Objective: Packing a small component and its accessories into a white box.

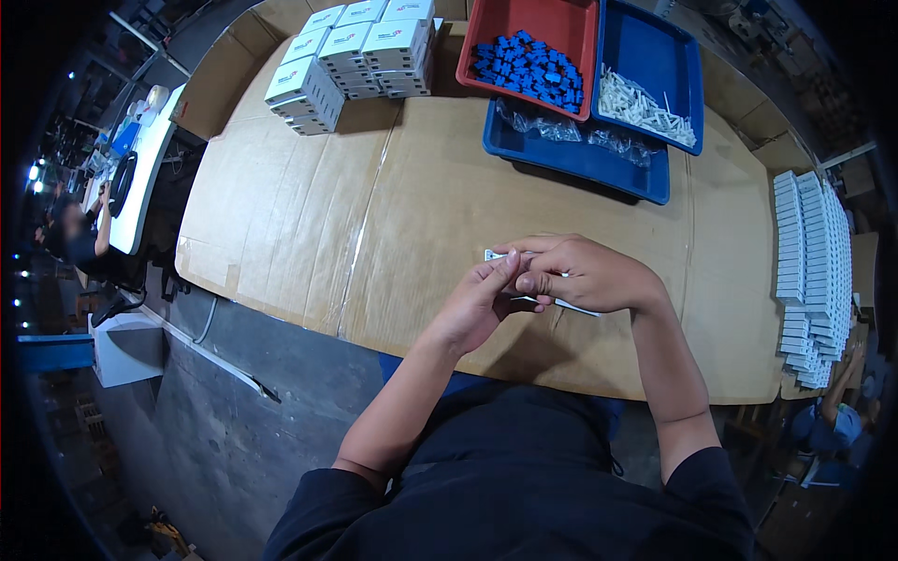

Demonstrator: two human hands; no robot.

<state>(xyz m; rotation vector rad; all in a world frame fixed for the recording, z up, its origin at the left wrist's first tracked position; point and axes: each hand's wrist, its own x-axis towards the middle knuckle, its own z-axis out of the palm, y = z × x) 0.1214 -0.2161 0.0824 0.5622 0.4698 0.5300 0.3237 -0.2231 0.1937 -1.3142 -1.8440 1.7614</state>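
**Brought Together at Center Frame, Largely Hidden From View**

Gathered at the center of the frame, above a cardboard-covered table: a left hand and a right hand, with fingers and thumbs bunched close together. Impossible to tell whether clamped on anything or merely touching, given the curled fingers across the spot. Glimpsed around them, white material: a small white corner just beyond the fingertips, toward the upper left of the hands, and a thin white strip just below the right hand. Hidden in between, so unclear whether one piece or two, held or lying on the cardboard.

Grouped at top, right of center: a red tray of blue parts, a blue tray of white parts and, partly covered by both, a lower blue tray with clear plastic bags. Stacked at upper left, reaching the frame's edge: white boxes, with small dark and red print on top. Piled at right: slim white boxes, with markings too small to read. Half lost toward the dark rim: a seated person at far left, another person at far right.
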